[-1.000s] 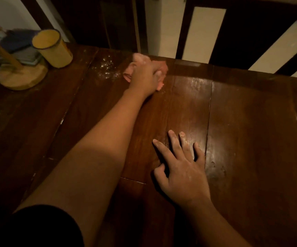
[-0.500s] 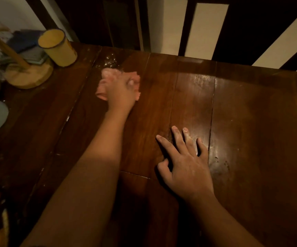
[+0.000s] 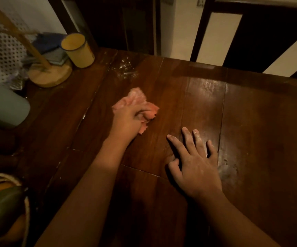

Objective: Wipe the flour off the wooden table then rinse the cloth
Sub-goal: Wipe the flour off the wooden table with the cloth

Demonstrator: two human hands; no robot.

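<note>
My left hand grips a crumpled pink cloth and presses it on the dark wooden table, near the middle. A small patch of white flour lies on the table near its far edge, beyond the cloth and apart from it. My right hand rests flat on the table with its fingers spread, just right of and nearer than the cloth. Flour dusts its fingers and back.
A yellow enamel cup stands at the far left by a round wooden stand with an upright stick. A pale grey vessel is at the left edge. A woven basket with produce sits at the near left. Chair backs stand behind the table.
My left hand has dragged the cloth from the far edge beside the flour back toward me, to the table's middle. My right hand has stayed flat in place.
</note>
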